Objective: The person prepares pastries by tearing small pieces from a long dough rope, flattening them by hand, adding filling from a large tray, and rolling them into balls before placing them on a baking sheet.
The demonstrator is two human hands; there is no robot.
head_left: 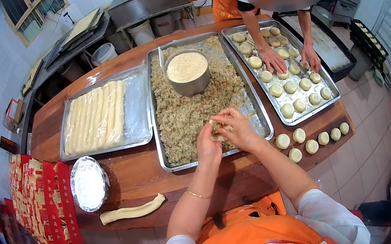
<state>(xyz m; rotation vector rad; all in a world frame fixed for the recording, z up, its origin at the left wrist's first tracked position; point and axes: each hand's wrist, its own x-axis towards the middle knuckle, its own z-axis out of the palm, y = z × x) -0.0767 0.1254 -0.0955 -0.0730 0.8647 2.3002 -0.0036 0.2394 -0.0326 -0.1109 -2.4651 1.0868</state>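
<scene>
Over the near right part of a tray of crumbly filling [185, 123], both my hands close around a small piece of dough [216, 131] with filling showing in it. My left hand [207, 145] cups it from the left side. The fingers of my right hand [238, 128] pinch at its edge from the right. A metal pot of pale seeds or crumbs [188, 67] stands on the filling. To the left, dough strips [96, 117] lie under clear plastic on another tray. A loose dough rope [133, 210] rests near the table's front edge.
Several round buns [311, 146] sit on the table at the right. Across from me, a co-worker's hands [275, 61] touch buns on a metal tray [290, 119]. A bowl of white flour [89, 183] stands at left, beside stacked red boxes [61, 207]. A dark baking tray [317, 38] lies beyond.
</scene>
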